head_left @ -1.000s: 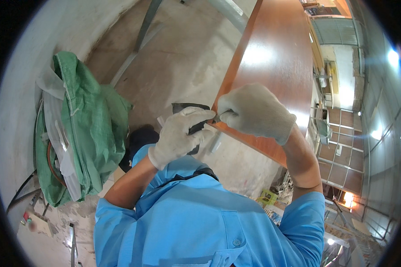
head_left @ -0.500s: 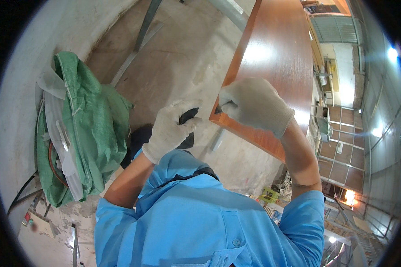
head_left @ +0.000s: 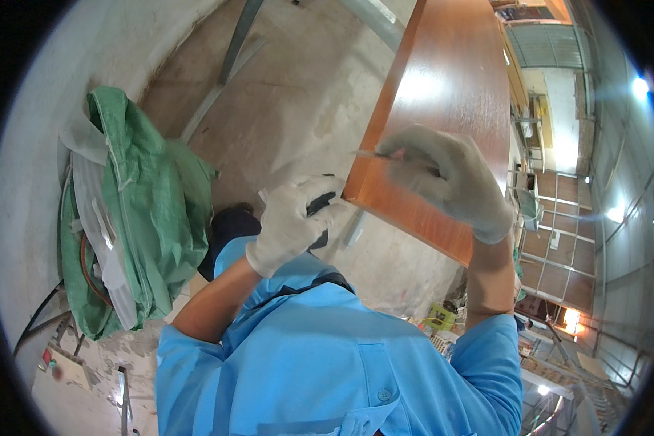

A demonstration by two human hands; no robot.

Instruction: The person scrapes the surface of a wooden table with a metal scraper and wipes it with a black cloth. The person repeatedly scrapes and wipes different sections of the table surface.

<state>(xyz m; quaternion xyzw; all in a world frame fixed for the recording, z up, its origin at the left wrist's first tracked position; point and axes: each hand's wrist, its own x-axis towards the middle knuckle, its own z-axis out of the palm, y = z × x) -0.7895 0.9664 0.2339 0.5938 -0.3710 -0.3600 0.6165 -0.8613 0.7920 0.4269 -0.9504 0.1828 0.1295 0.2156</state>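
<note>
Both my hands wear whitish knit gloves. My left hand (head_left: 291,221) is closed round a small black object (head_left: 320,204) beside the near left corner of a glossy reddish-brown wooden panel (head_left: 458,94). What kind of object it is I cannot make out, since the fingers cover most of it. Over the panel's near end, my right hand (head_left: 450,178) pinches a thin, pale strip (head_left: 370,154) between thumb and fingertips. The strip points left past the panel's edge and is smeared by motion.
A green woven sack (head_left: 160,218) with white sheeting slumps against the wall on the left. Metal bars (head_left: 221,87) stand beyond it over the stained concrete floor (head_left: 283,109). Farther right are a yellow-green crate (head_left: 441,317) and metal racks (head_left: 559,240).
My right hand has lifted off the panel's corner and moved right, and the thin strip now shows in its fingers. My left hand has shifted slightly right and nearer, still holding the black object.
</note>
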